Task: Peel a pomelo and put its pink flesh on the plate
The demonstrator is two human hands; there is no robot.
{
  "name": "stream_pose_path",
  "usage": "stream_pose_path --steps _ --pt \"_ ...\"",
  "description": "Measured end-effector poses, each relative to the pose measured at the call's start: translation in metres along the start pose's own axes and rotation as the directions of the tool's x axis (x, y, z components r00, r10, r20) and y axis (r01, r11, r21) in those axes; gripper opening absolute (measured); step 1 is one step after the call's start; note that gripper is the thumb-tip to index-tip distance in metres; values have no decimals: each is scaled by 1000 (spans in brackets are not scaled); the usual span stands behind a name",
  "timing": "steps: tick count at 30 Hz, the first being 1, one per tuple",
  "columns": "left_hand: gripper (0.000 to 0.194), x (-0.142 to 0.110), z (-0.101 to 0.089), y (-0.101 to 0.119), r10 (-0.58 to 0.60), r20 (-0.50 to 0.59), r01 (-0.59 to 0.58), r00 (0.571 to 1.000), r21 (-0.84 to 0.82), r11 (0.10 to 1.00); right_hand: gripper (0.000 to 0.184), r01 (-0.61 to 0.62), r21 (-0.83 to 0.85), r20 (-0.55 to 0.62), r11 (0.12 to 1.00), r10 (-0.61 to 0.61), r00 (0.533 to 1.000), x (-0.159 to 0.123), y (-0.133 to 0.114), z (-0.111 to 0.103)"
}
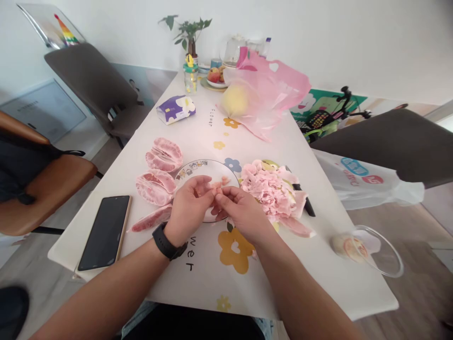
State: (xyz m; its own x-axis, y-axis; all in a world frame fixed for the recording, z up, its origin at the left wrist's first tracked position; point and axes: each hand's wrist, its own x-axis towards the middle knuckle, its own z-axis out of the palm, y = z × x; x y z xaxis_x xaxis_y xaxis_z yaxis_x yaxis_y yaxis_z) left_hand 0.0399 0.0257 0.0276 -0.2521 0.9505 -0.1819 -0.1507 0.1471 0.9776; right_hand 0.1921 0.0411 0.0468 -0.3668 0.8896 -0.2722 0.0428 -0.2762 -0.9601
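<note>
My left hand (pixel 189 203) and my right hand (pixel 242 210) meet over a white plate (pixel 198 169), both pinching a small piece of pink pomelo flesh (pixel 215 187). More small bits lie on the plate behind it. Two peeled pomelo chunks (pixel 164 155) (pixel 155 186) and one long segment (pixel 150 219) rest left of the plate. A heap of pink peel and pith (pixel 274 193) sits on the right, touching my right hand's side. A black watch is on my left wrist.
A black phone (pixel 105 231) lies near the left table edge. A dark knife handle (pixel 307 203) pokes from the peel heap. A pink bag with a whole pomelo (pixel 244 100), tissue pack (pixel 176 108), fruit bowl and plant stand farther back. Chairs flank the table.
</note>
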Motion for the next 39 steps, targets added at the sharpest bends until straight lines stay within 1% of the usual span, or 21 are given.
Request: stream_pose_path --steps 4,7,10,13,18,23,25,27,30,31,33,35,39 --pt "46 5 -3 3 -109 51 111 993 -58 992 20 -37 18 -22 999 37 999 -1 -4 1" --pt "50 6 -4 6 -155 92 166 984 -130 978 17 -63 99 0 993 63 998 0 -3 -2" --pt "52 6 -3 10 -200 133 227 971 -237 945 17 -74 197 29 978 70 997 1 -1 -7" --pt "52 5 -2 12 -216 138 250 967 -317 915 20 -66 255 43 965 57 997 2 0 -9" --pt "48 3 1 11 -189 88 208 978 -363 908 20 -4 292 7 956 2 1000 2 1 -6" --pt "45 2 1 12 -188 84 206 979 -395 896 23 25 301 4 953 -28 1000 2 4 -3" --pt "44 2 1 12 -180 65 191 982 -412 891 22 52 309 -3 950 -54 999 2 6 -2" --pt "44 3 1 10 -147 23 143 989 -421 896 19 89 289 -49 953 -78 996 2 6 -1" --pt "46 5 0 8 -85 -53 57 995 -402 914 16 150 250 -166 957 -110 980 3 3 -1" --pt "46 6 -1 7 -75 -66 43 995 -390 920 15 164 249 -181 955 -121 976 2 2 -2" --pt "46 8 -2 6 -67 -68 38 995 -364 931 14 176 270 -161 947 -136 978 2 0 -2" --pt "44 9 -3 5 -54 -51 34 997 -343 939 16 163 305 -121 938 -132 984 0 -2 -2" --pt "34 9 -5 4 -47 -24 38 999 -295 955 23 123 334 -90 935 -98 991 0 0 -4"
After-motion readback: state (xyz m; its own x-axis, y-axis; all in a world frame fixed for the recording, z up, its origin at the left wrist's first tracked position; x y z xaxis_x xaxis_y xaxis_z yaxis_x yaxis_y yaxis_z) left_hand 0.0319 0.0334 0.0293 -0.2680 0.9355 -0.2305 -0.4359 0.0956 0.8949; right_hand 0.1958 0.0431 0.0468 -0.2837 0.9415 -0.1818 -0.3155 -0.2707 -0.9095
